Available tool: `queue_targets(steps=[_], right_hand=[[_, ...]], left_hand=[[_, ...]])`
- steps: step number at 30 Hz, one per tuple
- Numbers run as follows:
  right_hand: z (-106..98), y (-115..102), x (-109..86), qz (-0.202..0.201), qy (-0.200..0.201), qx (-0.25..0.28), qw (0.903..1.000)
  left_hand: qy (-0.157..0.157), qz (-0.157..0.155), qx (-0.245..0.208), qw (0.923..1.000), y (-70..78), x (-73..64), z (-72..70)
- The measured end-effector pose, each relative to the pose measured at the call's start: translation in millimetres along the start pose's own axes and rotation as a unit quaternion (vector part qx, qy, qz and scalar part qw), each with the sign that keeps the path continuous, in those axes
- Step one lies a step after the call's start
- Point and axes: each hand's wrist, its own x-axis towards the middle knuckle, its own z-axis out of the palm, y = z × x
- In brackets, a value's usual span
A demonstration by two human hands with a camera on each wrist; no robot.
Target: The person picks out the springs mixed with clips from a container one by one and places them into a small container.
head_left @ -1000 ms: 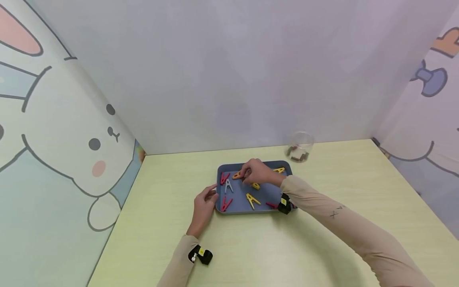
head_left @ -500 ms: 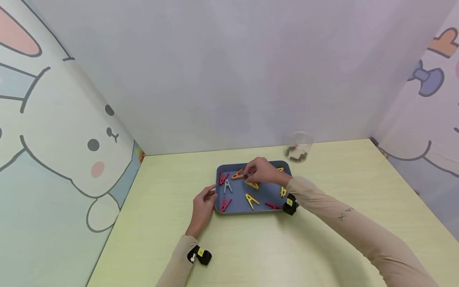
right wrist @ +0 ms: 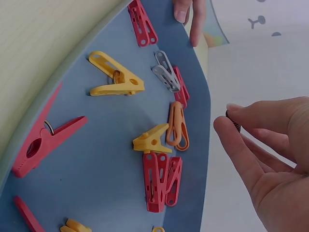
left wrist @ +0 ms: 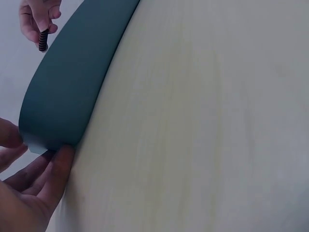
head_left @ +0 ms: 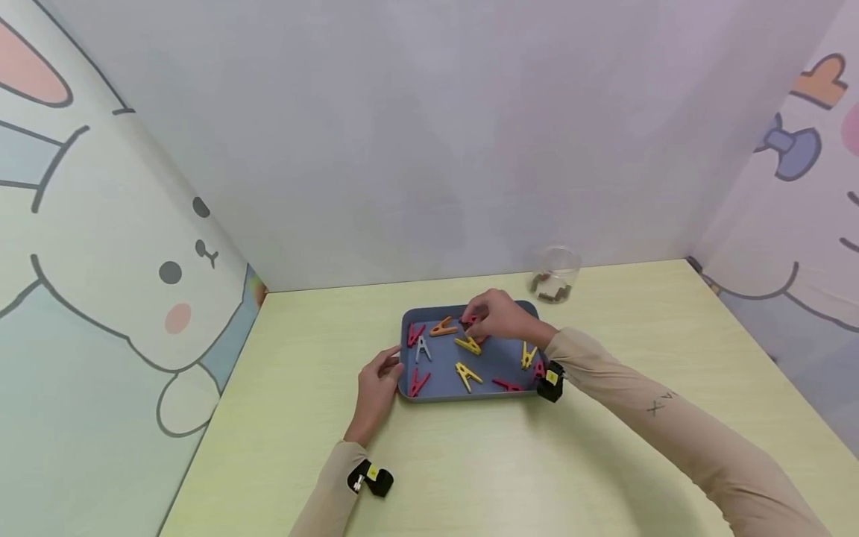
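Observation:
My right hand [head_left: 499, 315] is above the back middle of a blue-grey tray [head_left: 496, 397]. Thumb and forefinger pinch a small dark ribbed cylinder [left wrist: 43, 40]; whether it is a spring or a screw, I cannot tell. In the tray lie plastic spring clips: yellow clips [right wrist: 116, 79], red clips [right wrist: 153, 186], an orange clip [right wrist: 176, 123] and a grey clip [right wrist: 166, 72]. Beneath the right hand, red clips are partly covered in the head view. My left hand [head_left: 376, 388] touches the tray's left side near its front corner, its fingers loosely bent.
Behind the tray, towards the right, a clear round jar [head_left: 555, 276] has small dark pieces at its bottom. The pale wooden table [head_left: 322, 328] meets a plain wall [head_left: 403, 164] at the back. Cartoon-printed walls [head_left: 121, 239] stand on both sides.
The right hand has shifted slightly right and back over the tray, uncovering the orange clip and a yellow clip. The left hand stays at the tray's side.

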Motion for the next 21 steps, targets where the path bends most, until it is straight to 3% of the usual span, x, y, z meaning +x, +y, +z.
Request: queue_targets(steps=[13, 19, 21], right_hand=[[-8.7, 0.4, -9.5, 0.005, 0.022, 0.001, 0.9997], [-14.5, 2.2, -15.3, -0.019, 0.025, 0.009, 0.9995], [-16.6, -7.0, -20.2, -0.02, 0.027, 0.012, 0.9994]], left_hand=[[0.001, 0.012, 0.005, 0.9999, -4.3, 0.6, -0.2], [0.0, 0.016, 0.008, 0.9998, -4.8, 0.8, -0.6], [-0.001, 0.017, 0.007, 0.9998, -4.8, 0.6, -0.6]])
